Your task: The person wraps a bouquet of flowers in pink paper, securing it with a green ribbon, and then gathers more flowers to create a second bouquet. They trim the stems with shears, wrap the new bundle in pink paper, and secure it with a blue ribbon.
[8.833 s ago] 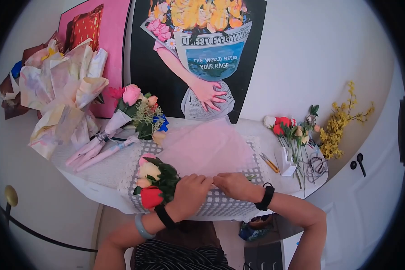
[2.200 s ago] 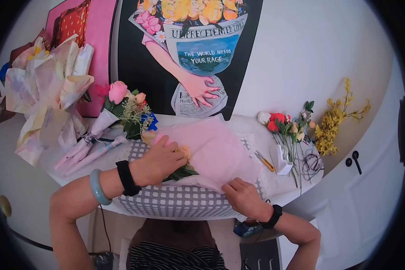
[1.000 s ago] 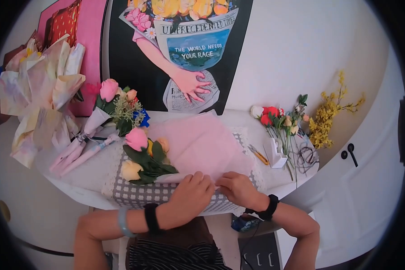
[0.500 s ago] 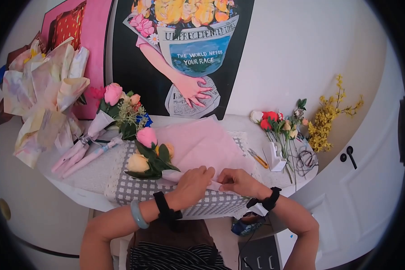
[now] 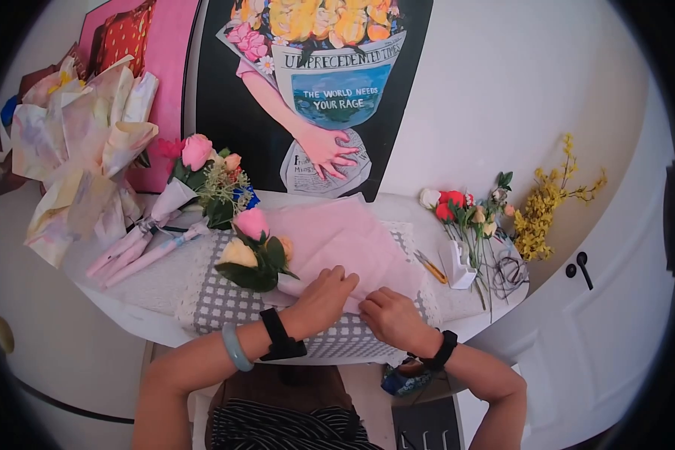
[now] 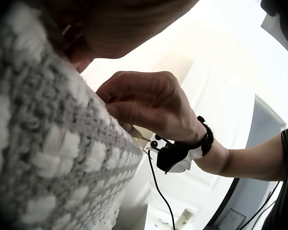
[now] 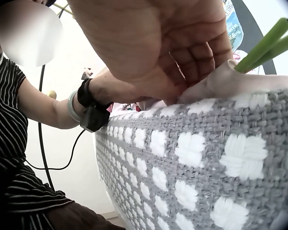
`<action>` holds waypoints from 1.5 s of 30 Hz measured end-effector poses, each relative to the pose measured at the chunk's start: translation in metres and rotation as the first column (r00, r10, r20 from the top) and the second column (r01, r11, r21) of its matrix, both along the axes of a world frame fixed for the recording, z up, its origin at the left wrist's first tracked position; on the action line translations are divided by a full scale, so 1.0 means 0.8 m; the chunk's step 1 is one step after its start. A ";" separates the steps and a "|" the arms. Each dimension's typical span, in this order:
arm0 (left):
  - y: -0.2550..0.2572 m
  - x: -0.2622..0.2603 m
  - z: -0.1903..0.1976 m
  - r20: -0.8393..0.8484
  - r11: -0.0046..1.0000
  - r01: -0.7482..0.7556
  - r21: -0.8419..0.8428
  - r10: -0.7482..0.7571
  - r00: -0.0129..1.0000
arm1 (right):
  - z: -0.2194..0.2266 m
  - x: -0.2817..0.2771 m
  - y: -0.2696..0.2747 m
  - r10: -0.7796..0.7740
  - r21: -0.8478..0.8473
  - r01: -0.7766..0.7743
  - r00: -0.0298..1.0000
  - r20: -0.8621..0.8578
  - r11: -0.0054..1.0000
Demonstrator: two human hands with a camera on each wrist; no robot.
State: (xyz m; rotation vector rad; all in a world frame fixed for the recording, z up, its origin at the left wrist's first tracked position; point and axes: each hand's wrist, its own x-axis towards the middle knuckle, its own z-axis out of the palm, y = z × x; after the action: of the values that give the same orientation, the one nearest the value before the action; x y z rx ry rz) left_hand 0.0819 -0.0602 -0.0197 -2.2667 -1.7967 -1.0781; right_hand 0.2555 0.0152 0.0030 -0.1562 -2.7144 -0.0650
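Note:
A sheet of pink wrapping paper (image 5: 337,232) is folded around a small bunch on the crocheted grey-and-white cloth (image 5: 210,296). From its left end stick out a pink rose (image 5: 251,223), a cream rose (image 5: 237,253) and dark green leaves. My left hand (image 5: 319,304) presses on the paper, its fingers reaching over the near fold. To its right, my right hand (image 5: 396,321) pinches the paper's near edge, thumb against fingers. Cut green stems (image 7: 266,48) poke out of the rolled paper beside that hand in the right wrist view. The stems inside the paper are hidden.
Wrapped bouquets (image 5: 90,150) and a small posy (image 5: 221,184) stand at the left. On the right lie orange-handled scissors (image 5: 433,268), a white tape dispenser (image 5: 460,262), loose flowers (image 5: 457,206) and yellow blossom branches (image 5: 540,217). A painting (image 5: 315,97) leans behind.
The flower bunch was bare at first and is now inside the pink paper. Half a second ago both hands pinched the near fold; now the left hand has slid up onto the paper.

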 end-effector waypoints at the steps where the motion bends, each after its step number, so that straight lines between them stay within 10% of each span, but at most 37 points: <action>1: -0.002 0.004 0.004 -0.080 0.999 -0.030 0.040 0.033 0.996 | -0.001 0.001 0.000 0.004 0.005 -0.004 1.000 0.002 1.000; 8: -0.018 0.004 0.010 -0.418 0.995 -0.001 0.105 0.045 0.907 | -0.003 -0.006 0.010 -0.022 -0.104 0.018 0.999 -0.034 0.994; 19: 0.020 -0.017 0.013 -0.236 0.983 0.106 -0.147 -0.139 0.962 | 0.001 -0.010 0.038 -0.132 -0.521 0.133 0.990 0.039 0.843; 23: 0.024 -0.023 0.013 -0.065 0.975 0.175 -0.140 -0.185 0.981 | 0.006 -0.009 0.007 -0.101 -0.099 0.093 0.992 -0.078 0.991; 29: 0.018 -0.021 0.026 0.044 0.945 0.176 -0.277 -0.171 0.984 | 0.006 -0.006 0.008 -0.077 -0.102 0.074 0.997 -0.023 0.992; 45: -0.029 -0.021 0.028 -0.397 0.990 -0.027 -0.135 -0.029 0.918 | 0.015 0.010 -0.008 -0.099 -0.256 0.110 0.993 0.057 0.960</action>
State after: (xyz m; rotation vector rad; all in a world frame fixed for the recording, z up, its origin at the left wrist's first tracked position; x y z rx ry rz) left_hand 0.0651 -0.0838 0.0030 -2.3436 -1.7395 -0.4504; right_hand 0.2633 0.0092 0.0154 -0.3794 -2.7465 0.2601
